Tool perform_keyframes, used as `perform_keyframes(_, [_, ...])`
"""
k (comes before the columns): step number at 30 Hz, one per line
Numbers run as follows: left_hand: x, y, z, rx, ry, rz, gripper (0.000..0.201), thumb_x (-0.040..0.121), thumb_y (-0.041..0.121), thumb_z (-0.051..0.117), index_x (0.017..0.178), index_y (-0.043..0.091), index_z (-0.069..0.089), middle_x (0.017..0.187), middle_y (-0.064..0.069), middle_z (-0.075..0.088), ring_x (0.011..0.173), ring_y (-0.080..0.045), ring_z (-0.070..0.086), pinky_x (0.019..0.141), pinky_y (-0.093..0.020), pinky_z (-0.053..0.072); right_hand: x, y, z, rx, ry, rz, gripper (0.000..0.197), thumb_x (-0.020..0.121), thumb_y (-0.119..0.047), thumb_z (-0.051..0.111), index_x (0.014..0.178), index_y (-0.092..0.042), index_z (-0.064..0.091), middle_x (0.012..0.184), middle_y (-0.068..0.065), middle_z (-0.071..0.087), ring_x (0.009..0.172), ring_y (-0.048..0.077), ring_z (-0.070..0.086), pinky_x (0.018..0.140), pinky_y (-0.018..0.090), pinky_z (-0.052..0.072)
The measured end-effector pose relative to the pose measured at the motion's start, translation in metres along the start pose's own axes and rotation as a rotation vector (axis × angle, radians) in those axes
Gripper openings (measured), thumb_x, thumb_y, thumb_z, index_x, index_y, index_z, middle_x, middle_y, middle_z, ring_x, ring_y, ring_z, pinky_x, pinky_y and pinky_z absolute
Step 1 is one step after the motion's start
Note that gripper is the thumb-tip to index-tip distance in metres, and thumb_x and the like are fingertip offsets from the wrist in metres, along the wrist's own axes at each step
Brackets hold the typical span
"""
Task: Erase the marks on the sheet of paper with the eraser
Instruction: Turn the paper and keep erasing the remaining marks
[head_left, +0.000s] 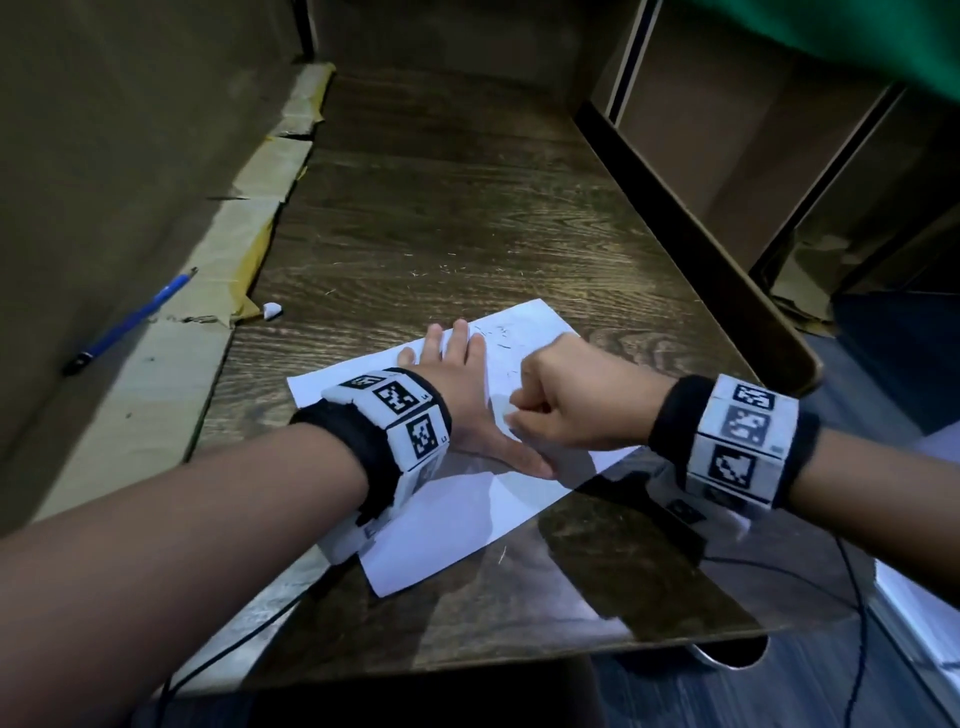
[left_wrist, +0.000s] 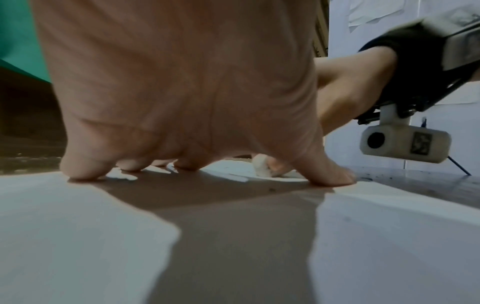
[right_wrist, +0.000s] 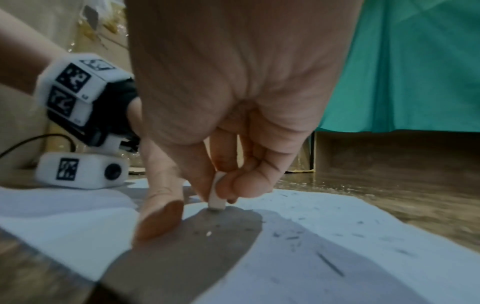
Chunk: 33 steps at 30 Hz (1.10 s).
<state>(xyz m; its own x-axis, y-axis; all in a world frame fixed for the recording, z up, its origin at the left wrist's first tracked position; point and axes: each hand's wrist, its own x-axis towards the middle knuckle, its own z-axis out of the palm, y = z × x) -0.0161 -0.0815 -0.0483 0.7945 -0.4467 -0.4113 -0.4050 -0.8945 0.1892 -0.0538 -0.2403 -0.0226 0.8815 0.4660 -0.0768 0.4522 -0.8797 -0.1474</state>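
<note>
From the head view, the left hand (head_left: 457, 384) lies flat with straight fingers on the sheet of paper (head_left: 447, 514) and holds it down on the wooden table (head_left: 441, 208), while the right hand (head_left: 566, 402) is curled into a loose fist just beside the left thumb; the eraser is hidden inside it here, and some faint marks (head_left: 498, 338) remain beyond the knuckles. If the left hand lifts, I think the paper can slide or wrinkle under the rubbing. In the left wrist view, the spread fingertips (left_wrist: 83, 168) press the sheet, and the eraser (left_wrist: 261, 165) shows behind them, between the middle fingers and the thumb. In the right wrist view, the thumb and fingers pinch the small white eraser (right_wrist: 217, 192) upright, its lower end touching the paper just under the fingertips (right_wrist: 241, 185). The grip is very near the paper, so too much pressure could tear the sheet. Dark strokes (right_wrist: 330, 264) lie near, to the side of the fingers, not yet erased.
</note>
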Motion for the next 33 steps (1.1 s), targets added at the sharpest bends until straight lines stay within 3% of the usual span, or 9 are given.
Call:
perform_keyframes(6, [0.000,0.005,-0.004,0.033,-0.057,-0.037,0.167,0.039,0.102,0.058,0.156,0.015,-0.023,0.163,-0.002,-0.030,0.150,-0.029,-0.026,0.123,-0.056,-0.002,0.043,0.008,-0.005,0.006,0.123,0.099,0.047,0.080,-0.021,0.058,0.039,-0.011,0.036,0.037,0.005,0.035,0.039,0.017,0.028,0.046,0.029,0.032])
perform_keyframes(13, [0.001,0.003,-0.001,0.023,-0.022,-0.007,0.167,0.040,0.099,0.062,0.156,0.012,-0.021,0.164,-0.004,-0.028,0.151,-0.030,-0.024,0.123,-0.056,-0.003,0.010,0.005,-0.002,0.028,-0.012,0.017,0.044,0.083,-0.022,0.060,0.046,-0.005,0.042,0.048,0.015,0.047,0.048,0.024,0.038,0.047,0.031,0.029])
perform_keyframes(17, [0.007,0.002,0.001,0.015,-0.067,-0.009,0.168,0.041,0.100,0.060,0.154,0.012,-0.027,0.161,-0.003,-0.035,0.148,-0.030,-0.032,0.120,-0.056,-0.010,0.039,0.020,0.000,0.018,0.044,-0.012,0.047,0.086,-0.025,0.059,0.046,-0.011,0.040,0.045,0.007,0.043,0.046,0.016,0.034,0.051,0.031,0.028])
perform_keyframes(20, [0.002,-0.002,0.007,0.012,-0.005,0.029,0.166,0.041,0.105,0.049,0.154,0.010,-0.026,0.161,-0.005,-0.034,0.148,-0.029,-0.032,0.122,-0.056,-0.008,0.039,0.022,0.006,0.014,0.027,0.001,0.048,0.092,-0.030,0.056,0.051,-0.023,0.033,0.066,0.004,0.049,0.062,0.020,0.044,0.060,0.031,0.033])
perform_keyframes(23, [-0.013,-0.003,0.007,-0.037,0.056,0.053,0.156,0.051,0.102,0.049,0.158,0.009,-0.016,0.165,-0.004,-0.025,0.152,-0.024,-0.022,0.124,-0.052,0.000,0.031,0.025,0.017,0.167,0.024,0.027,0.037,0.094,-0.028,0.053,0.060,-0.019,0.042,0.073,-0.004,0.037,0.069,0.023,0.049,0.065,0.035,0.040])
perform_keyframes(25, [-0.022,-0.002,-0.003,-0.114,0.090,0.023,0.139,0.059,0.092,0.061,0.159,0.010,0.010,0.167,-0.003,0.000,0.154,-0.023,0.004,0.122,-0.044,0.021,0.029,0.026,0.017,0.269,0.013,0.059,0.037,0.095,-0.025,0.053,0.061,-0.015,0.043,0.071,-0.007,0.036,0.069,0.022,0.050,0.065,0.035,0.042])
perform_keyframes(28, [-0.034,-0.004,-0.016,-0.204,0.156,-0.138,0.097,0.065,0.077,0.073,0.135,0.017,0.044,0.136,-0.002,0.034,0.128,-0.021,0.036,0.093,-0.035,0.047,0.024,0.017,0.010,0.372,0.050,0.191,0.040,0.092,-0.025,0.054,0.059,-0.008,0.040,0.062,0.001,0.038,0.059,0.014,0.042,0.056,0.027,0.035])
perform_keyframes(31, [-0.041,-0.009,-0.012,-0.344,0.037,-0.281,0.114,0.065,0.073,0.077,0.154,0.030,0.019,0.143,-0.009,0.030,0.132,-0.031,0.033,0.098,-0.043,0.045,0.018,0.006,0.003,0.599,0.100,0.379,0.038,0.086,-0.025,0.055,0.061,-0.004,0.036,0.061,0.019,0.038,0.052,0.015,0.028,0.047,0.026,0.023])
perform_keyframes(33, [-0.040,-0.011,-0.010,-0.417,-0.002,-0.312,0.124,0.064,0.073,0.078,0.158,0.037,0.006,0.143,-0.012,0.033,0.130,-0.034,0.036,0.102,-0.048,0.043,0.017,0.004,0.004,0.591,0.095,0.402,0.042,0.091,-0.030,0.054,0.062,-0.003,0.040,0.063,0.017,0.043,0.053,0.018,0.037,0.047,0.025,0.027])
